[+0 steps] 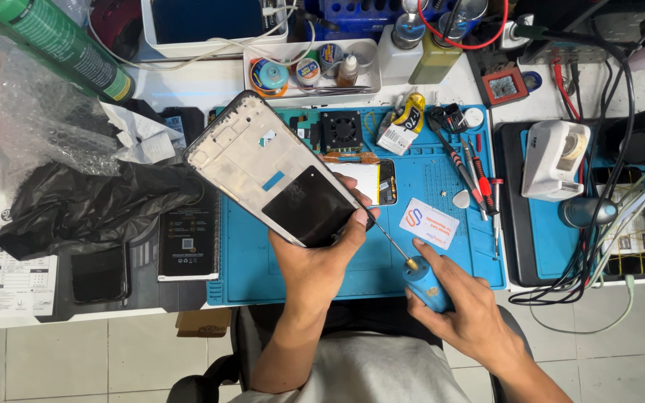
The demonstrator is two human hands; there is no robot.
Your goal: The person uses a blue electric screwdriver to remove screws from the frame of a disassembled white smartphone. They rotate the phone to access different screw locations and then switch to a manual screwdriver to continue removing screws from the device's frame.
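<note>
At far left, a black plastic bag (91,205) lies beside the blue work mat (427,246), outside the working area. Your left hand (322,257) grasps the lower end of the phone frame (274,175), tilting it above the mat so its inner face is toward you. Your right hand (460,302) is clenched around the blue screwdriver (423,280), whose tip points at the frame's lower edge. Spare tools (472,175) lie at the mat's right, within reach.

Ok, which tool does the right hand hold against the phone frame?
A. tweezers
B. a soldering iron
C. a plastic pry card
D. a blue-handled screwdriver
D: the right hand closes around a blue-handled screwdriver, its thin shaft running up to the edge of the phone frame that the left hand holds.
</note>
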